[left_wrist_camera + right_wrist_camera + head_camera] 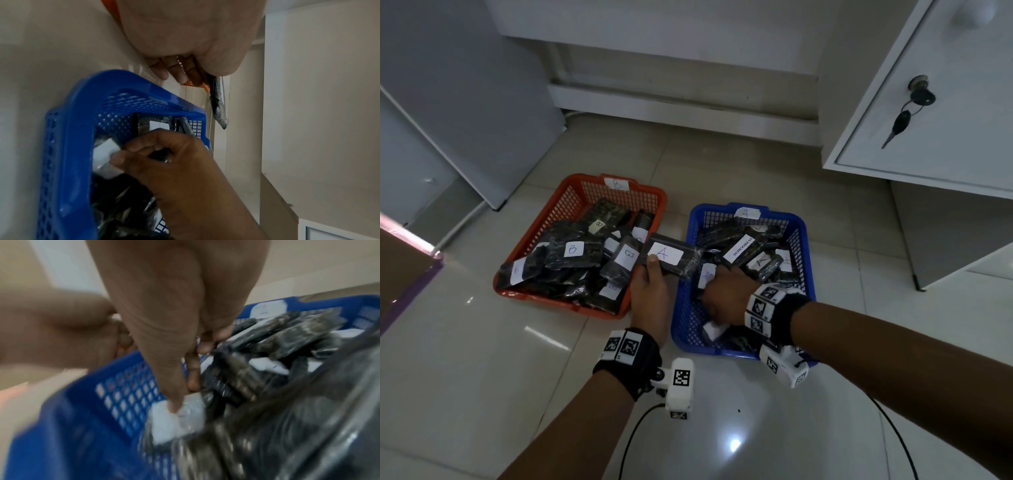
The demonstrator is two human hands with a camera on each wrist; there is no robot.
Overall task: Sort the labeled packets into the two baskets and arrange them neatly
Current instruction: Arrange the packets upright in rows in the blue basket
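Note:
An orange basket (pixel 571 202) tagged B and a blue basket (pixel 678 329) tagged A stand side by side on the tiled floor, both holding several dark packets with white labels. My left hand (pixel 650 287) grips a packet marked A (pixel 667 255) and holds it level over the gap between the baskets, its right end over the blue basket's left rim. My right hand (pixel 726 298) is down inside the blue basket (pixel 78 129). Its curled fingers and thumb pinch a dark packet by its white label (pixel 180 418). The held A packet (pixel 218 100) shows edge-on in the left wrist view.
A white cabinet with a key in its lock (pixel 921 99) stands at the right. A grey door panel (pixel 465 102) is at the left, and a brown box (pixel 400 267) sits at the left edge. A black cable (pixel 633 438) lies on the floor near me.

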